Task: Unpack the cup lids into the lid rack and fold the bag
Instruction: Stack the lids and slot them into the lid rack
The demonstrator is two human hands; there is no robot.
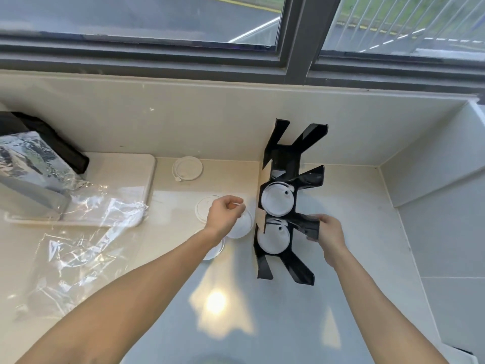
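While a white round plastic cup lid (240, 224) is pinched at its upper rim by the curled fingers of the left hand (223, 214), the black upright plastic lid rack (286, 200) stands just to the right of it, so the lid has only a short sideways path to a slot. The rack's long axis runs away from the person toward the window wall; its two near compartments each already hold white lids, and the far compartment appears to hold fewer, though its contents are hard to make out. One black fin of the rack is gripped by the right hand (328, 232), which steadies it. More loose lids lie on the cream counter (183, 258) left of the rack, and the clear crumpled plastic bag (86, 232) lies unfolded, well apart to the left.
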